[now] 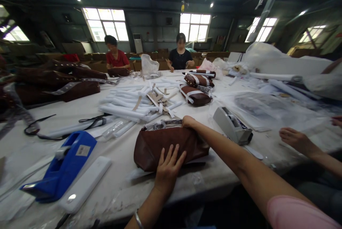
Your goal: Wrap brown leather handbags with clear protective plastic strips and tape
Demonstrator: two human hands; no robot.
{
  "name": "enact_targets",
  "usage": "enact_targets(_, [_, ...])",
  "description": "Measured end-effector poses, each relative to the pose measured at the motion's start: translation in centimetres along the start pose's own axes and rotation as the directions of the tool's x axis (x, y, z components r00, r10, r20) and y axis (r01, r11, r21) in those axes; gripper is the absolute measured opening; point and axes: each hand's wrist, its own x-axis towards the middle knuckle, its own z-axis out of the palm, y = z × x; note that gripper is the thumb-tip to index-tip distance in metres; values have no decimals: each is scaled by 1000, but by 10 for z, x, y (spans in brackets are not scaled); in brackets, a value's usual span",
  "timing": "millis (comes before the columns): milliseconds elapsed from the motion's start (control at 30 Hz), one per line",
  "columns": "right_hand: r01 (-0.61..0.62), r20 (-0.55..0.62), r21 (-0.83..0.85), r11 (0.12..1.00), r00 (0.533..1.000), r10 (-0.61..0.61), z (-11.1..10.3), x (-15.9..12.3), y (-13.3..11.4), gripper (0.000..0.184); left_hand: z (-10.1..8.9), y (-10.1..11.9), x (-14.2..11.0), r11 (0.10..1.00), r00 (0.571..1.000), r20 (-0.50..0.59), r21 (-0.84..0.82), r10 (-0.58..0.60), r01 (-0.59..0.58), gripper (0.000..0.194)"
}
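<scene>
A brown leather bag (pixel 165 140) lies on the white-covered table in front of me, its opening at the far side. Clear plastic and a coiled pale strip show along that opening. My left hand (pixel 169 165) rests flat against the near face of the bag, fingers spread. At the top edge of the bag, right of centre, my right hand (pixel 188 122) is curled over the rim; its fingertips are hidden behind the leather. A dark strap (pixel 196 164) sticks out beneath the bag's lower right side.
Left are a blue tape dispenser (pixel 68 165) and a white oblong device (pixel 85 184); right is a grey tape dispenser (pixel 232 125). White rolls (pixel 128 102) and wrapped brown bags (pixel 196 94) lie beyond. A co-worker's hand (pixel 296 140) is at right; two people sit opposite.
</scene>
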Motion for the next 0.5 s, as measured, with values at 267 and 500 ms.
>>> enact_targets(267, [327, -427, 169, 930, 874, -230, -3, -33, 18, 2, -2, 0, 0, 1000, 1000, -17, -26, -1, 0, 50])
enact_targets(500, [434, -671, 284, 855, 727, -147, 10, -64, 33, 10, -1, 0, 1, 1000, 1000, -24, -20, 0, -1, 49])
